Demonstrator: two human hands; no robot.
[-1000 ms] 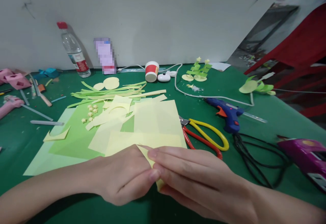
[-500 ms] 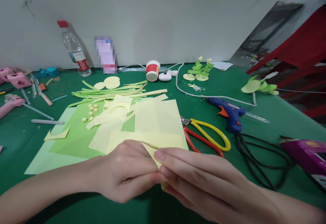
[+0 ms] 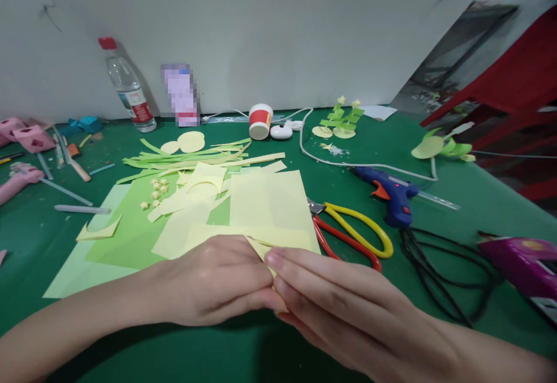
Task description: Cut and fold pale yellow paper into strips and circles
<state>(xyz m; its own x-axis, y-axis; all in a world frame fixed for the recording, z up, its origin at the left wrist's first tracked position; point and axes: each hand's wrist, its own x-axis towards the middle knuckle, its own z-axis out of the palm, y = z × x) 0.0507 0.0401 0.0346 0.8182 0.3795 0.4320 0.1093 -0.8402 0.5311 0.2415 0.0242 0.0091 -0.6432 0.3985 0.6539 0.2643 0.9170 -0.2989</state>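
Observation:
Between my two hands is a piece of pale yellow paper (image 3: 260,248), folded or bent, most of it hidden by fingers. My left hand (image 3: 221,281) is closed on its left side, knuckles up. From the right, my right hand (image 3: 343,302) pinches the same paper, its fingers lying together along it. The fingertips of both hands meet at the front. Just beyond them lie pale yellow sheets (image 3: 272,203) over a green sheet (image 3: 124,238). Scissors (image 3: 354,232) with one yellow and one red handle rest right of the sheets.
Small folded paper stars (image 3: 155,195), green paper strips (image 3: 187,159) and round discs (image 3: 191,141) lie behind. A blue glue gun (image 3: 394,194) with a black cord is at right, near a purple tool (image 3: 522,267). A bottle (image 3: 130,90), paper cup (image 3: 260,122) and paper plants (image 3: 342,119) stand at the back.
My hands have come closer together, and the right fingers have shifted slightly upward. Less of the yellow paper shows below my fingertips now.

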